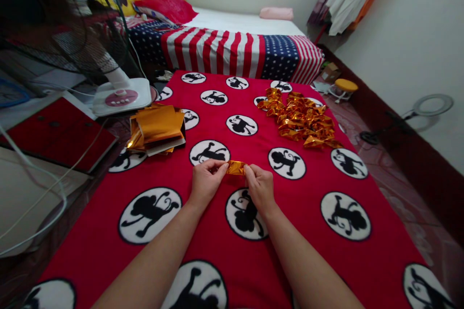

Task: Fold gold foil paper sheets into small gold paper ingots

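Gold foil strip [236, 168], long axis side to side, left fingers [221, 169] and right fingers [250, 173] pinching its ends

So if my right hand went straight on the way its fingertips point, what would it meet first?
The gold foil piece, which your right hand pinches at one end. Beyond it, perhaps your left hand, though depth is hard to judge here.

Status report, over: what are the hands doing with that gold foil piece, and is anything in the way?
Left hand and right hand pinching opposite ends of gold foil piece. Sheet stack ahead left, crumpled foil pile ahead right. Neither obstructing.
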Tool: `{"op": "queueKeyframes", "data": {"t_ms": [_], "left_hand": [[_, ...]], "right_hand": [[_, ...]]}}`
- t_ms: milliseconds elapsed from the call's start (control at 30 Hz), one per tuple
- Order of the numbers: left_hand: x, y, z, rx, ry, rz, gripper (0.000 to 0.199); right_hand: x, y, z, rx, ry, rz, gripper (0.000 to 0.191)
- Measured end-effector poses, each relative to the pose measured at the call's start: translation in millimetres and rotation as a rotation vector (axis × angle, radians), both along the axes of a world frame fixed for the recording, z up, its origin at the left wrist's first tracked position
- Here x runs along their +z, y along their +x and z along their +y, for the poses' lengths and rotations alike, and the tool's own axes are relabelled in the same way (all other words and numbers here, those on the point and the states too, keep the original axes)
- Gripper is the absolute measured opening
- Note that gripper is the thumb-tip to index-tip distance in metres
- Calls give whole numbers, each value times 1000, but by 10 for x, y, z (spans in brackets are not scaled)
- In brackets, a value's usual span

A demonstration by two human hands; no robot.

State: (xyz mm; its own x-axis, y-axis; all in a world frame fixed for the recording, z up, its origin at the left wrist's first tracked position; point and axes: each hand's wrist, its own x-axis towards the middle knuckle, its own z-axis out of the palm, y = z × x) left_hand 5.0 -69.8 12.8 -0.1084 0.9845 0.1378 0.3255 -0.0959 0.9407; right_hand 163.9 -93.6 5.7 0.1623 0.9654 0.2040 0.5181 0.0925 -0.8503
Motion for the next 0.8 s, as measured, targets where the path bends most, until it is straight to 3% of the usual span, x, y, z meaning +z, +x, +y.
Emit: {"op": "queueKeyframes", "data": {"t_ms": [500, 800], "left_hand": [[8, 6, 16, 20, -28, -34, 22], [6, -4, 8, -14, -9, -2, 21]], "right_hand": [[-10, 25, -1, 52, -5, -32, 44], [-24, 8, 15, 0, 12, -15, 43]]}}
